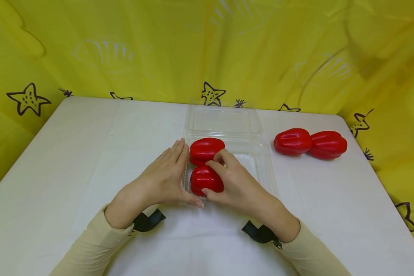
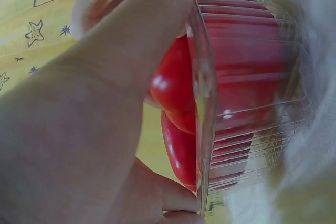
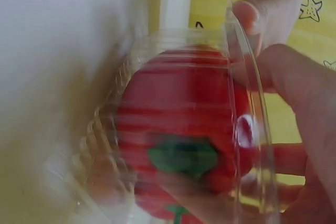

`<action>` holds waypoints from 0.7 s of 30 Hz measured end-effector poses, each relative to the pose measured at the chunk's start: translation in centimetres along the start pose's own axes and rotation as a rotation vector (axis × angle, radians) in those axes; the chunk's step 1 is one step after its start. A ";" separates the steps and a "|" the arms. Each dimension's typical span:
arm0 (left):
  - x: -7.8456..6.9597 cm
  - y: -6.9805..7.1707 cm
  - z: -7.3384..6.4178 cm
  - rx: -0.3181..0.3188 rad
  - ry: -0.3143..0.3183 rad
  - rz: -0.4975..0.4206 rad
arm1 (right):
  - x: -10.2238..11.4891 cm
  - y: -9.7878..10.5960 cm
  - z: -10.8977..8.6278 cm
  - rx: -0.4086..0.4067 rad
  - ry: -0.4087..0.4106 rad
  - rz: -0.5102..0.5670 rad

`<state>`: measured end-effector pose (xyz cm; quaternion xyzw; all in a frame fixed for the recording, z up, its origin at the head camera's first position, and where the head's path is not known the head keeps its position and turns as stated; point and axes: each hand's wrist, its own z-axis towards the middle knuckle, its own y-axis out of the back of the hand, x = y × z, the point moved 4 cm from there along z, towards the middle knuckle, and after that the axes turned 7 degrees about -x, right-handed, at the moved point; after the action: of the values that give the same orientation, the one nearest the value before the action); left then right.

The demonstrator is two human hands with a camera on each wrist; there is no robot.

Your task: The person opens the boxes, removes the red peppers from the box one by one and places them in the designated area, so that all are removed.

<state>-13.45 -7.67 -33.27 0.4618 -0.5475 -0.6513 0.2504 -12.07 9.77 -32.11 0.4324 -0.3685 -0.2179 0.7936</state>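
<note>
A hinged clear plastic container [image 1: 257,168] lies with its lid back, and two red bell peppers sit along its left side. My right hand [image 1: 236,184] grips the nearer bell pepper [image 1: 205,181], thumb on the near side and curled fingers on the far side. Beyond it lies the farther bell pepper [image 1: 206,150], close to those fingers. With fingers straight, my left hand [image 1: 163,180] rests along the container's left wall, its thumb at the near rim. Through the clear wall in the right wrist view, a green stem cap [image 3: 184,156] shows on a pepper.
Two more red bell peppers [image 1: 292,142] lie end to end on the white table [image 1: 317,199], right of the container. The container's lid [image 1: 224,119] extends toward the table's back edge. A yellow patterned curtain [image 1: 158,50] hangs behind and at both sides.
</note>
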 end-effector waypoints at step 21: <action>-0.3 0.0 0.0 0.004 0.030 -0.007 | -3.4 2.6 -0.8 0.252 -0.178 -0.011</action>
<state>-13.27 -7.42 -33.18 0.4741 -0.5435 -0.6440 0.2553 -13.57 13.81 -31.52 0.5095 -0.4596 -0.2118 0.6959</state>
